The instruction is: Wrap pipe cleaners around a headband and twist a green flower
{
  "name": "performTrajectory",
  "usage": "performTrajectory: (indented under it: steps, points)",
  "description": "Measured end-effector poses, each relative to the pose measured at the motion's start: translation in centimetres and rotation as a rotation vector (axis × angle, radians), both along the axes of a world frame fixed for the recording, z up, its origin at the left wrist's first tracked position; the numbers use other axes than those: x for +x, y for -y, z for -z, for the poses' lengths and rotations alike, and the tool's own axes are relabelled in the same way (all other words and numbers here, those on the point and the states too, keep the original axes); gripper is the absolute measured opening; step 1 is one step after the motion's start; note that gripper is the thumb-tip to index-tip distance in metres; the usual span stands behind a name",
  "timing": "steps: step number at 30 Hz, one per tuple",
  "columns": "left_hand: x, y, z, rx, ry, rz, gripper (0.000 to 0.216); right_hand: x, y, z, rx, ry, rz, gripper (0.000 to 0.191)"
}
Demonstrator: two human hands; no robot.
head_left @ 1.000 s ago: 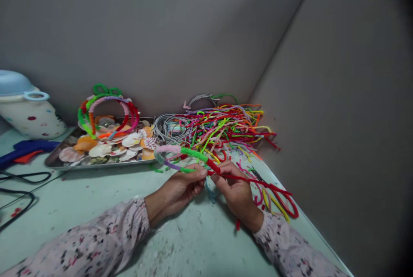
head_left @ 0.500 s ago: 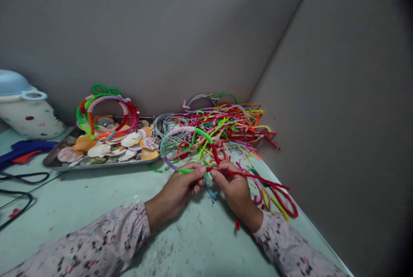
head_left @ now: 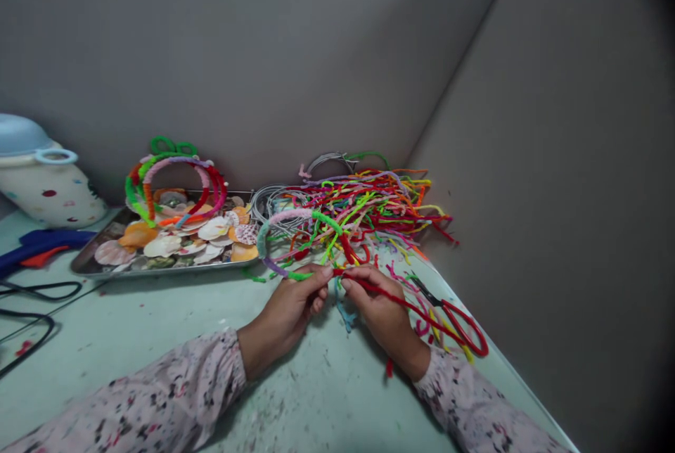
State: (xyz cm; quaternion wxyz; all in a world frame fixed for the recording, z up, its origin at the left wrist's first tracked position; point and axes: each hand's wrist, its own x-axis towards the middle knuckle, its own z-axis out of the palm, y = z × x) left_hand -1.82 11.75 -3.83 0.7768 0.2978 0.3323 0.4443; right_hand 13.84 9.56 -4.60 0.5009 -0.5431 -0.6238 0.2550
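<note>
A wire ring wrapped in fuzzy pink, green, red and purple chenille stems (head_left: 321, 216) stands upright just right of the shallow metal tray of seashells (head_left: 158, 268). Its lower edge is pinched in the closed fingertips of the left hand (head_left: 292, 305). The right hand (head_left: 382, 309) is clamped on a long red chenille stem (head_left: 416, 309) that meets the ring at that pinch. Most of the hoop looks covered, and I judge that only a short stretch remains to wind. Finished wrapped hoops (head_left: 174, 179) lean over the tray's far side.
</note>
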Motion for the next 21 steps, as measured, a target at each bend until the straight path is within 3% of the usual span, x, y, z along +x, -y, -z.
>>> performTrajectory:
  steps: [21]
  points:
    - [0.33, 0.19, 0.26, 0.065, -0.087, -0.035, 0.024, -0.15, 0.0, 0.42, -0.015, -0.006, -0.003, 0.008]
